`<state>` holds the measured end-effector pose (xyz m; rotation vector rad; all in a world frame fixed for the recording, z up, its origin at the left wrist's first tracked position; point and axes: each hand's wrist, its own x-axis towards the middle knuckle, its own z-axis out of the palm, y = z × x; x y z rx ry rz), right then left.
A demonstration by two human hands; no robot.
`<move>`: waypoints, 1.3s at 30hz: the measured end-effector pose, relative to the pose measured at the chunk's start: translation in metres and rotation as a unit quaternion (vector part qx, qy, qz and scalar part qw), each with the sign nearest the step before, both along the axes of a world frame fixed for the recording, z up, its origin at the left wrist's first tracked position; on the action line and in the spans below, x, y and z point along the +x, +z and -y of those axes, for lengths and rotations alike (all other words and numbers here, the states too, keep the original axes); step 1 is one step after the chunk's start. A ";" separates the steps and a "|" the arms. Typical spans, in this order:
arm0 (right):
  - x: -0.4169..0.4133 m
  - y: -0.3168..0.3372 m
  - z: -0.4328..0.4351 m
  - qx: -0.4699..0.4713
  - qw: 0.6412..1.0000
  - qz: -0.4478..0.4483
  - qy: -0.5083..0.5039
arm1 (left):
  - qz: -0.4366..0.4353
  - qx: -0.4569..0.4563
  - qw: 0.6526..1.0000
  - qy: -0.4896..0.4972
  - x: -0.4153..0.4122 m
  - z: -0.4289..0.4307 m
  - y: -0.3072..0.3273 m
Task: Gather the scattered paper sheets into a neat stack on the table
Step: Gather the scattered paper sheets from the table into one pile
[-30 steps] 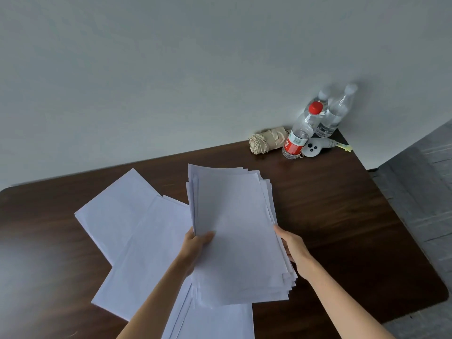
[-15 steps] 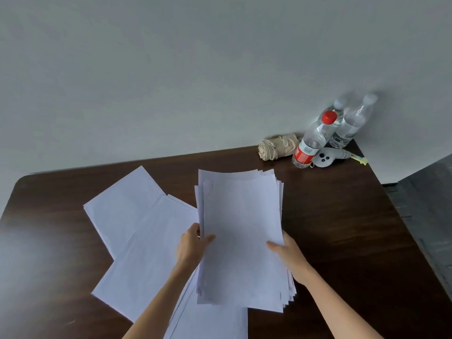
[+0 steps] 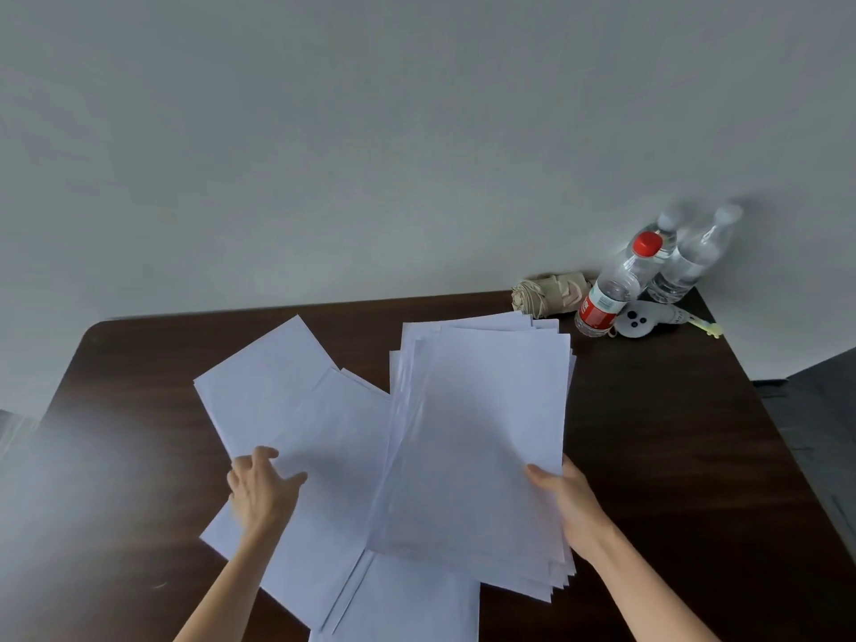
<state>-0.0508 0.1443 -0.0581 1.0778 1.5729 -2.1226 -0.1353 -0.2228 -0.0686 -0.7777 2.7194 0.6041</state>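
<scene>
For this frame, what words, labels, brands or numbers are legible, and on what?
None can be read.
Red label on the red-capped bottle: white print, too blurred to read.
Grey gadget beside it: small dark marks on its handle, too small to read.
Paper sheets: blank on the sides that show.

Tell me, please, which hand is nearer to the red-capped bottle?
Right. The right hand grips the paper stack at its right edge, below the red-capped bottle; the left hand touches loose sheets farther left.
</scene>
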 end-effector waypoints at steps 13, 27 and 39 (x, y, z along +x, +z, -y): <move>-0.004 0.000 0.025 -0.026 1.000 -0.012 -0.002 | 0.128 0.002 0.992 0.012 -0.011 0.046 -0.002; -0.010 0.007 0.041 -0.022 1.000 -0.019 -0.010 | 0.132 0.004 0.991 -0.007 -0.010 0.045 0.005; -0.004 0.011 0.048 -0.009 0.999 -0.024 -0.028 | 0.139 -0.040 0.989 -0.038 -0.007 0.039 0.010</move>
